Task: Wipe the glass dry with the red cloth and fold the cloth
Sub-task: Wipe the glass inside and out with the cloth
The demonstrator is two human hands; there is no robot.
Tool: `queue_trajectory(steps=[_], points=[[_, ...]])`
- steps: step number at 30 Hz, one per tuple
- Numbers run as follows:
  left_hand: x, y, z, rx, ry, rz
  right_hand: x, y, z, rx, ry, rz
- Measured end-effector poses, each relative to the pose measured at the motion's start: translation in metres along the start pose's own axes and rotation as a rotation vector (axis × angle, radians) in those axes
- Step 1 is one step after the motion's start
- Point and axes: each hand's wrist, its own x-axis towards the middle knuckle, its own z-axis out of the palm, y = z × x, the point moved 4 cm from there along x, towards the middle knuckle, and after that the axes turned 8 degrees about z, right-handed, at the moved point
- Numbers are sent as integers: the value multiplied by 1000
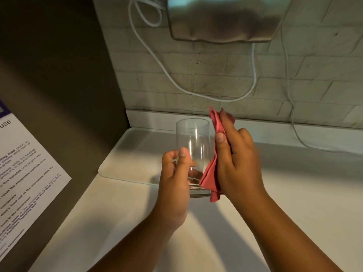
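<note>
A clear, straight-sided glass (193,142) is held upright above the white counter. My left hand (175,179) grips its lower left side, thumb on the front wall. My right hand (235,160) presses the red cloth (211,173) flat against the glass's right side, from near the rim down past the base. Part of the cloth is hidden under my right palm, and a corner sticks up above my fingertips.
A white counter (137,222) with a thin transparent mat (125,165) lies below my hands. A dark cabinet side with a printed notice (25,173) stands at the left. A brick-pattern wall carries a steel dispenser (225,18) and hanging white cables (253,79).
</note>
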Motion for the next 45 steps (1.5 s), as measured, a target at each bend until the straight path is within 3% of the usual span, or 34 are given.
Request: queue_trajectory(steps=[4,7,15,22,29,34,41,45], points=[[1,0,-3,-57,30,-59,1,-10,-19,61,56,-71],[5,-3,-5,-237,35,-171,1,-7,-30,78,78,-58],[4,-13,-7,-596,-105,-403,-10,0,-29,85,31,-36],[8,-17,-10,-532,-91,-362,-21,-6,-23,20,-48,-74],[3,-26,-5,-448,-142,-347,-48,-33,4,-373,-258,-237],[2,-33,-7,-465,-184,-330,-44,-44,16,-485,-322,-249],[-5,-23,-4,-372,-57,-244,-4,-32,6,-267,-117,-89],[7,-11,-10,-434,-47,-255,-14,-15,6,-88,-110,-7]])
